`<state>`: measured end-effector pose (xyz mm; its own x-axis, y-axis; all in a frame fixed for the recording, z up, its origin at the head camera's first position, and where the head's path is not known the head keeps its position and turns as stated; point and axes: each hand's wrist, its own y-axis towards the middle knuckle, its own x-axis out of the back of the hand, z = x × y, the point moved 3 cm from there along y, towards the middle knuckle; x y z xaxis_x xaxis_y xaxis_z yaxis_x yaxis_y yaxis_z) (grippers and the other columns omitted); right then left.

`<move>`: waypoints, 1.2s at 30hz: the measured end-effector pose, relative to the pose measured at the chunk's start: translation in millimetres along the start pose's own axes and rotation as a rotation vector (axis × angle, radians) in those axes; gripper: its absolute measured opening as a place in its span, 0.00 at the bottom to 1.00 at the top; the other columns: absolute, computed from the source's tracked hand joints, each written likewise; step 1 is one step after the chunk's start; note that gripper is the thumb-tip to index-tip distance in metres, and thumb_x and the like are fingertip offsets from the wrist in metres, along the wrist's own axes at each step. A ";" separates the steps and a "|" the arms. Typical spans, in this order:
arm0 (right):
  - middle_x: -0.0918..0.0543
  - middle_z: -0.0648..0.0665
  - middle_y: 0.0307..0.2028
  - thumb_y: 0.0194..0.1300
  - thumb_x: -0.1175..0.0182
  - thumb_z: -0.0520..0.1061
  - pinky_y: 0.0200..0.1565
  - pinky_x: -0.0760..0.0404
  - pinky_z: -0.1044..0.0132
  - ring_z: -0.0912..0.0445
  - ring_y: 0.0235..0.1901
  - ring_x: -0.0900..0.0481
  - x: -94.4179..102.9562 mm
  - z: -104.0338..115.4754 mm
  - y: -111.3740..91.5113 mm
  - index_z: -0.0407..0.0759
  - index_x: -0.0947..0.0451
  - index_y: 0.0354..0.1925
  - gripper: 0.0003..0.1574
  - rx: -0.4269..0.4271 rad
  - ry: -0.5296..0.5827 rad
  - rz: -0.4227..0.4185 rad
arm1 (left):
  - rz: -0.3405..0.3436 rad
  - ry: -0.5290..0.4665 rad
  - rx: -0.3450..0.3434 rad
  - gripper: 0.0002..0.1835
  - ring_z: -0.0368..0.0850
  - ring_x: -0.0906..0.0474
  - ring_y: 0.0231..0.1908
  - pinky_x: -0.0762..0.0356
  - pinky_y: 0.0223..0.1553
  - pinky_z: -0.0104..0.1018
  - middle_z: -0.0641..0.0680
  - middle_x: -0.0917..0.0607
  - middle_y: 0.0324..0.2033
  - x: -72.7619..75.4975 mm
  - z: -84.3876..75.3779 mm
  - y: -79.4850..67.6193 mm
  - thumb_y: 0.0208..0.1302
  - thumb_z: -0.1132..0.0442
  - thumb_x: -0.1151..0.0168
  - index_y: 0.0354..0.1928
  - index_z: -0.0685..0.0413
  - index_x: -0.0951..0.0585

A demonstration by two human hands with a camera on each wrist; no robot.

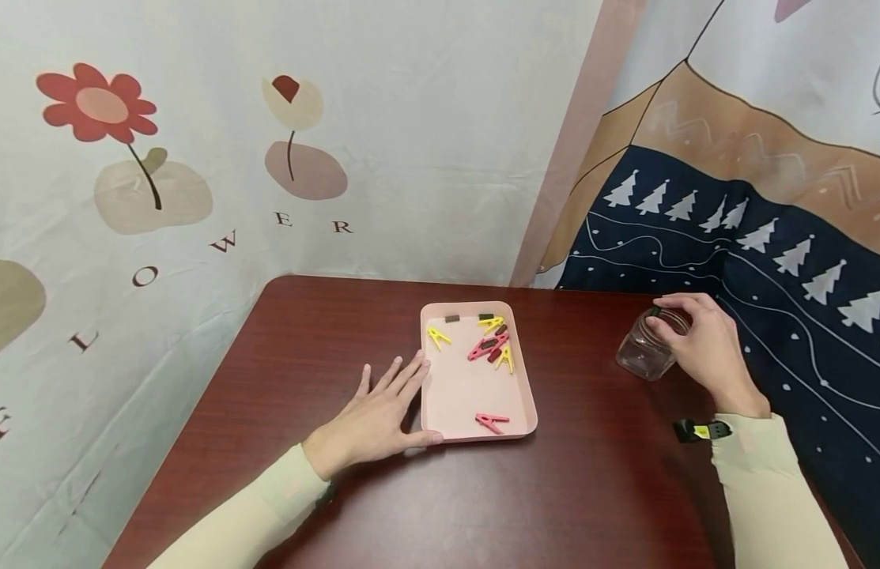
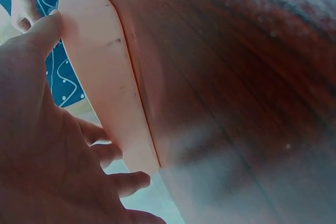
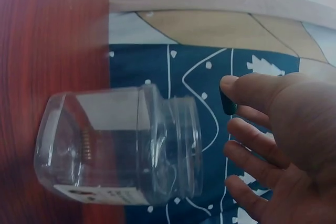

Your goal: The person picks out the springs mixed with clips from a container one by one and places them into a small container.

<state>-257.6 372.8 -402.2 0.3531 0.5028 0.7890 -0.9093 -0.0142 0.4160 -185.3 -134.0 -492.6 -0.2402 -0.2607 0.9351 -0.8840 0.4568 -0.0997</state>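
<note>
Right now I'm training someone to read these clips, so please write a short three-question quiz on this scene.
1. True or false: the right hand pinches a small dark green piece outside the jar.

2. What does the left hand touch?
a) the jar
b) the pink tray
c) the right hand

3. What colour is the clip lying apart from the others, towards the pink tray's end nearest the person?

Key: 1. True. 2. b. 3. Pinkish red.
</note>
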 end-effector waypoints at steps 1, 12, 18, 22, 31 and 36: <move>0.17 0.24 0.67 0.80 0.25 0.39 0.67 0.19 0.20 0.27 0.66 0.20 0.2 -1.5 -0.1 0.32 0.12 0.65 0.21 -0.008 0.000 0.004 | 0.001 0.000 0.000 0.67 0.67 0.52 0.96 0.60 0.88 0.87 0.48 0.55 0.98 0.1 0.0 0.1 0.73 0.16 0.36 0.98 0.43 0.50; 0.18 0.21 0.70 0.84 0.28 0.44 0.66 0.17 0.21 0.25 0.63 0.19 -3.9 -15.5 -4.1 0.32 0.14 0.68 0.24 -0.090 -0.014 0.062 | 0.011 0.008 0.006 0.67 0.66 0.53 0.96 0.61 0.89 0.87 0.49 0.56 0.98 0.0 -0.2 0.2 0.73 0.15 0.37 0.98 0.43 0.51; 0.17 0.22 0.69 0.83 0.28 0.44 0.66 0.18 0.22 0.25 0.64 0.18 -6.3 -17.0 -6.4 0.32 0.14 0.68 0.23 -0.085 -0.022 0.064 | 0.014 0.009 0.006 0.67 0.67 0.53 0.96 0.61 0.89 0.87 0.49 0.56 0.98 0.2 -0.5 0.1 0.73 0.15 0.37 0.98 0.44 0.50; 0.17 0.22 0.69 0.83 0.28 0.43 0.67 0.19 0.22 0.25 0.65 0.18 -7.2 -17.5 -6.8 0.31 0.14 0.67 0.23 -0.078 -0.018 0.060 | 0.014 0.007 0.008 0.67 0.67 0.53 0.96 0.62 0.89 0.87 0.49 0.56 0.98 0.8 -1.1 0.0 0.73 0.16 0.36 0.98 0.44 0.51; 0.17 0.20 0.68 0.83 0.28 0.43 0.65 0.19 0.20 0.24 0.63 0.19 -7.6 -18.3 -6.4 0.31 0.14 0.67 0.22 -0.076 -0.013 0.069 | 0.009 0.006 0.006 0.67 0.67 0.52 0.96 0.61 0.88 0.87 0.48 0.56 0.98 1.3 -1.7 -1.2 0.73 0.15 0.36 0.98 0.44 0.50; 0.18 0.20 0.70 0.84 0.29 0.45 0.68 0.20 0.18 0.23 0.65 0.20 -7.0 -19.0 -6.3 0.31 0.16 0.70 0.26 -0.098 -0.018 0.089 | 0.009 0.002 0.005 0.67 0.67 0.53 0.96 0.61 0.89 0.87 0.48 0.56 0.98 0.6 -1.5 -1.6 0.73 0.15 0.37 0.98 0.44 0.51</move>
<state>-258.5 385.8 -419.0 0.2732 0.4874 0.8294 -0.9541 0.0273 0.2983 -183.5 -133.6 -491.3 -0.2477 -0.2545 0.9348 -0.8835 0.4552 -0.1102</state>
